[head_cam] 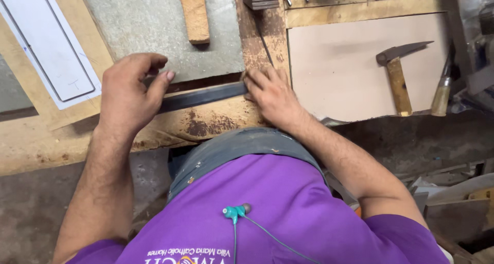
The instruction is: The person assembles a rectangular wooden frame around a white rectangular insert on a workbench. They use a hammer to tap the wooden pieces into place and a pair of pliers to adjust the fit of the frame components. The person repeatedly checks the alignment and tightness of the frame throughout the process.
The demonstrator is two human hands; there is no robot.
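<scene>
A long dark metal bar (203, 97) lies across the worn wooden workbench (46, 140), along the near edge of a grey board (149, 22). My left hand (128, 92) is curled over the bar's left part, fingers bent down on it. At the bar's right end, my right hand (270, 94) presses its fingertips against the bar. Both hands hold the bar against the bench. My purple shirt and waistband fill the lower middle of the view.
A hammer with a wooden handle (397, 74) lies on a pale board (339, 68) at the right, a wooden-handled tool (441, 97) beside it. A wooden block (194, 13) rests on the grey board. A white panel (49, 43) lies at the far left.
</scene>
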